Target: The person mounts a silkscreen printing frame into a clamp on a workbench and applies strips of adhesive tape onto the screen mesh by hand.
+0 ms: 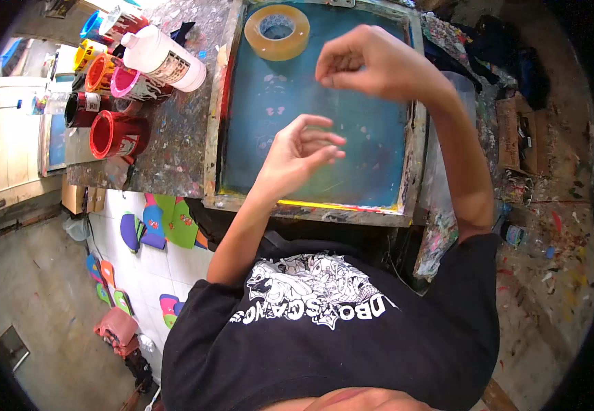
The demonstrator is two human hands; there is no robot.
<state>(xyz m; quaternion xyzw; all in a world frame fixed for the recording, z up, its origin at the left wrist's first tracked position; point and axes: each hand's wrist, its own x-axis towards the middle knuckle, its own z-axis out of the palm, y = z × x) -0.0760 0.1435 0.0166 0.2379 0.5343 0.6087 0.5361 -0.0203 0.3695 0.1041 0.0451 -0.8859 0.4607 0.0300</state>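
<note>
A screen-printing frame (213, 147) with a blue-green mesh (249, 103) lies flat in front of me. Over its lower middle hovers my left hand (300, 151), fingers loosely bent and apart, with nothing visible in it. My right hand (372, 65) is above the upper right of the mesh, thumb and fingertips pinched together. Whatever is between those fingertips, if anything, is too faint to make out. A roll of clear packing tape (276, 50) rests on the mesh near the far left corner, left of my right hand.
A white plastic bottle (167, 58) and several paint cans, including a red one (119, 133), crowd the paint-stained table (173, 154) at left. A cardboard box (516, 133) sits at right. Colourful foam cutouts (173, 219) lie on the white surface below left.
</note>
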